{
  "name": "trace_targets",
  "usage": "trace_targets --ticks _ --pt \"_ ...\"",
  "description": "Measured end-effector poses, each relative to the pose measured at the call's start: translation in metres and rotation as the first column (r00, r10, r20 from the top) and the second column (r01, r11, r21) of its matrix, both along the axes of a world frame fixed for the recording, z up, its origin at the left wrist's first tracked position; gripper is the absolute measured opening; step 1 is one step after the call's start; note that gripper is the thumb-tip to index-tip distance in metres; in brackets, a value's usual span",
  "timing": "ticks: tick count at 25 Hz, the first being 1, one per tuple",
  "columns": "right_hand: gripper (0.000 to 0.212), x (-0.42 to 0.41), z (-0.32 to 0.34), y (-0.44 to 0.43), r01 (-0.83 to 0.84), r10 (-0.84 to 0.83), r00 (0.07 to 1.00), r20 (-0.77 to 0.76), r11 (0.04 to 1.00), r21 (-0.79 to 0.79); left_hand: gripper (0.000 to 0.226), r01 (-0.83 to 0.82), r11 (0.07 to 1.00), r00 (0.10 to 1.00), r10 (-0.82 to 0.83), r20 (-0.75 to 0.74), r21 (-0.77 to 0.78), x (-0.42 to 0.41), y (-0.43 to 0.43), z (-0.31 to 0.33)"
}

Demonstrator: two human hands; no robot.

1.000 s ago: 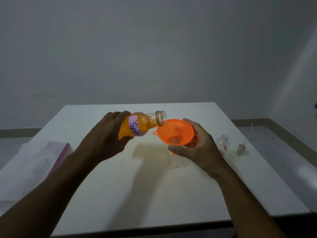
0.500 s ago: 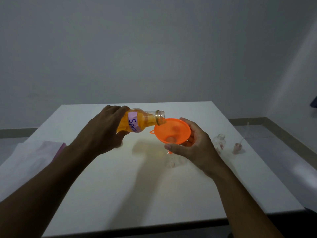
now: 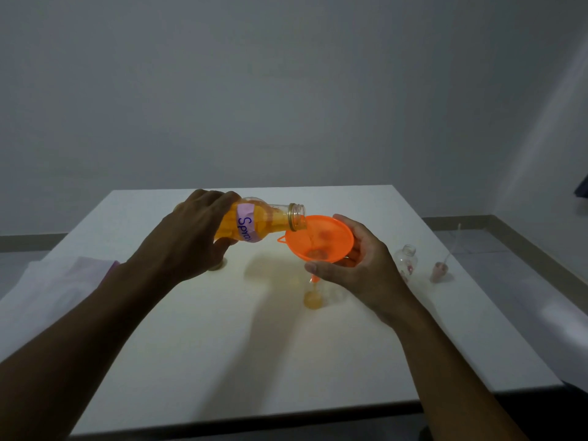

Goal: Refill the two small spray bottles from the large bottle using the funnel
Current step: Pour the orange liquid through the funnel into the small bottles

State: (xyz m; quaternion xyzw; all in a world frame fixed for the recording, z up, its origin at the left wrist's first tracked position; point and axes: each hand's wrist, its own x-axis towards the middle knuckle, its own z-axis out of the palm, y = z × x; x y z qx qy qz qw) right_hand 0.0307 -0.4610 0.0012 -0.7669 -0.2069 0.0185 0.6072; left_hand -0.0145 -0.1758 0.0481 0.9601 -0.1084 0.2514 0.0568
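Observation:
My left hand (image 3: 191,240) grips the large clear bottle (image 3: 264,222) of orange liquid, tipped on its side with its open mouth over the rim of the orange funnel (image 3: 319,238). Orange liquid lies in the funnel. My right hand (image 3: 356,272) holds the funnel by its rim, its spout set in a small clear spray bottle (image 3: 315,296) that stands on the white table (image 3: 222,345) with a little orange liquid at its bottom. A second small clear bottle (image 3: 405,261), uncapped, stands to the right of my right hand.
A pinkish spray cap with a dip tube (image 3: 440,270) lies on the table at the far right. A small cap (image 3: 216,265) sits under my left hand. White and pink cloth or paper (image 3: 60,281) lies over the table's left edge.
The large bottle has tipped further over the funnel, and orange liquid has begun to collect in the small bottle below it. Both hands stay roughly in place.

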Motion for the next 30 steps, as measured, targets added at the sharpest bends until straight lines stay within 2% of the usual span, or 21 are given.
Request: trace_targets --ticks 11,30 --pt "0.106 0.0000 0.0011 0.0006 -0.009 0.009 1.000 -0.008 1.000 0.007 0.066 0.003 1.000 1.000 -0.004 0.013 0.007 -0.0003 -0.0055 0.0039" --pt "0.098 0.0003 0.0028 0.0016 0.002 -0.002 1.000 0.018 1.000 -0.025 0.066 0.007 1.000 1.000 -0.007 0.008 0.004 -0.0006 -0.0094 0.0058"
